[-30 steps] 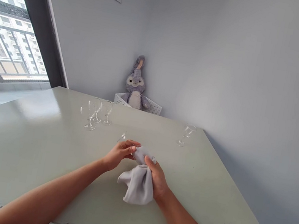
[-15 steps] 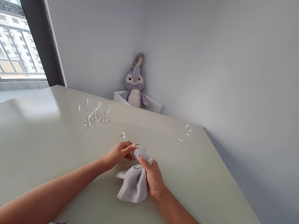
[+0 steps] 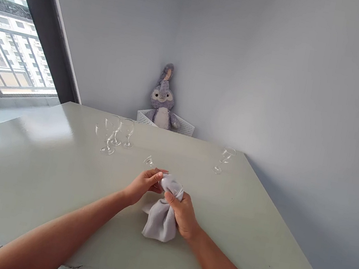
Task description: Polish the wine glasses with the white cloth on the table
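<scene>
My left hand (image 3: 144, 186) is closed around a stemmed drinking glass, whose clear foot (image 3: 149, 161) shows just beyond the fingers. Most of this glass is hidden by the hand and by a light grey cloth (image 3: 161, 223). My right hand (image 3: 183, 211) grips the cloth, thumb on top, with the upper part bunched against the left fingertips and the lower part hanging toward the table. Both hands are close together above the table's middle.
Several clear stemmed glasses (image 3: 107, 151) stand upright at the back left of the pale table (image 3: 52, 186). Another stemmed glass (image 3: 217, 169) stands at the back right. Behind the table's far edge, a plush toy (image 3: 163, 115) sits in a white perforated basket (image 3: 185, 128) by the wall corner.
The cloth and my right thumb have shifted slightly to the left. The glass foot beyond my left hand has turned and tilted a little. Both hands keep their hold.
</scene>
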`<state>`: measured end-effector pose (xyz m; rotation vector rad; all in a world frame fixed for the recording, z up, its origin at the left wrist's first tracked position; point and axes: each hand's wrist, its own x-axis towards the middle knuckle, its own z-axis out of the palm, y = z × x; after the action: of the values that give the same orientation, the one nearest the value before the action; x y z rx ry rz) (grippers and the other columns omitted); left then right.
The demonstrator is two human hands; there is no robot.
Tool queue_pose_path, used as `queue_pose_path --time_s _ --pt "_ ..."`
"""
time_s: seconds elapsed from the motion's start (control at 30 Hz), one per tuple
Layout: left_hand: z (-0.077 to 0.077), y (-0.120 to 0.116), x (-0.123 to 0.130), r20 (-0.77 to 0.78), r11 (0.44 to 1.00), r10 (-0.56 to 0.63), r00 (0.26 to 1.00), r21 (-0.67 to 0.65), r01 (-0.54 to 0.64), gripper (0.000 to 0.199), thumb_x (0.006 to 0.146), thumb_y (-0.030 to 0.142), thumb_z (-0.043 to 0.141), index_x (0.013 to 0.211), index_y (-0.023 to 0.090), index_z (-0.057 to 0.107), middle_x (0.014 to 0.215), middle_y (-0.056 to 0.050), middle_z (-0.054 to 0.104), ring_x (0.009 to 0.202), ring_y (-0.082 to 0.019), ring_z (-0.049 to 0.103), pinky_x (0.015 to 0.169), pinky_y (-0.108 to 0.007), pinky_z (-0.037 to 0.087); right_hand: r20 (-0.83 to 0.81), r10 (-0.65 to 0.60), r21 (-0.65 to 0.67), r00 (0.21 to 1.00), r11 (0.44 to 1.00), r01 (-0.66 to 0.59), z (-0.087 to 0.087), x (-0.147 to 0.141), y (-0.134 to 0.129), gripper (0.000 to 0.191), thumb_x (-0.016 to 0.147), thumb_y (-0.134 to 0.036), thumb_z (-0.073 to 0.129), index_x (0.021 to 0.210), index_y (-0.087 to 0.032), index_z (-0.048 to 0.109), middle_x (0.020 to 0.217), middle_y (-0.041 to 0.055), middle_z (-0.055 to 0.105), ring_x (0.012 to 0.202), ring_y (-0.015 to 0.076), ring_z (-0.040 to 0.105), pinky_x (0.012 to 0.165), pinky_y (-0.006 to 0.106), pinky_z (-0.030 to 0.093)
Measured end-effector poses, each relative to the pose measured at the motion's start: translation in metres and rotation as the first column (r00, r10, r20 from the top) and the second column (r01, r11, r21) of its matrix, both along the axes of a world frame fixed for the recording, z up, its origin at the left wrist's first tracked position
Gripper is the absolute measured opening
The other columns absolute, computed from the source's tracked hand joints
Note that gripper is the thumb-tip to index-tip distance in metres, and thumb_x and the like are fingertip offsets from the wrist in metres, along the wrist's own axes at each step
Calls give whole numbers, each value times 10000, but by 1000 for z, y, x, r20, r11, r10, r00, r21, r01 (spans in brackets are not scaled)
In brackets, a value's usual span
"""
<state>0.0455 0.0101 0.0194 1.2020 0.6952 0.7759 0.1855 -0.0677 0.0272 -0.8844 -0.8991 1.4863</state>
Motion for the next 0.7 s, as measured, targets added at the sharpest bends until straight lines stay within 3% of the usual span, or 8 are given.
queue_pose_path --time_s 0.07,0.2,0.3,0.37,0.47,0.5,0.57,0.7 --pt "-3 0 1 2 999 21 1000 -37 -21 478 771 496 527 1110 163 573 898 -82 633 851 -208 588 796 -375 459 25 -35 -17 999 999 35 -5 -1 2 224 690 -355 698 802 -165 658 641 -3 564 603 136 504 582 259 412" --pt "-3 1 3 215 991 52 975 -133 -23 373 802 399 536 1123 210 557 1186 -80 544 1048 -210 515 914 -376 404 -205 -62 -174 977 984 26 -11 4 11 310 670 -391 707 880 -178 627 648 -8 556 562 122 493 567 263 433" --pt "1 0 3 305 992 22 952 -125 18 306 801 329 554 1086 218 570 1231 -70 512 1046 -189 509 918 -353 402 -273 -38 -201 961 979 -18 -9 7 11 351 663 -402 705 909 -171 607 611 -18 526 528 111 465 550 256 430" --pt "4 0 2 307 993 -10 952 -107 45 256 797 328 557 1021 208 593 1203 -70 525 965 -175 541 867 -344 435 -182 11 -139 983 990 -37 -7 6 6 308 682 -367 691 902 -169 605 596 -21 511 527 114 457 538 248 415" --pt "8 0 0 315 989 -44 948 -121 86 235 782 339 574 963 191 599 1155 -77 544 871 -163 565 793 -338 473 223 15 62 975 998 -29 -7 3 -2 223 743 -276 622 949 -192 613 674 5 562 611 149 505 581 260 417" --pt "9 1 -1 313 987 -53 948 -128 98 237 778 339 581 956 183 597 1129 -83 556 850 -160 570 771 -331 481 389 -44 153 920 988 -17 -9 2 -3 234 765 -246 584 994 -205 609 739 20 591 671 168 529 621 272 425" --pt "10 1 -2 296 983 -69 953 -143 116 231 775 334 588 936 169 594 1080 -92 580 818 -158 578 730 -312 492 661 -211 341 720 939 -38 -12 3 -2 314 789 -182 508 1092 -228 579 895 45 623 784 200 559 690 294 431" --pt "10 3 -3 283 982 -39 958 -169 90 213 770 323 597 907 159 601 1048 -91 603 802 -163 595 700 -306 504 868 -445 493 222 828 -268 -17 14 7 448 770 -66 413 1164 -239 542 1028 64 628 833 223 589 680 304 447"
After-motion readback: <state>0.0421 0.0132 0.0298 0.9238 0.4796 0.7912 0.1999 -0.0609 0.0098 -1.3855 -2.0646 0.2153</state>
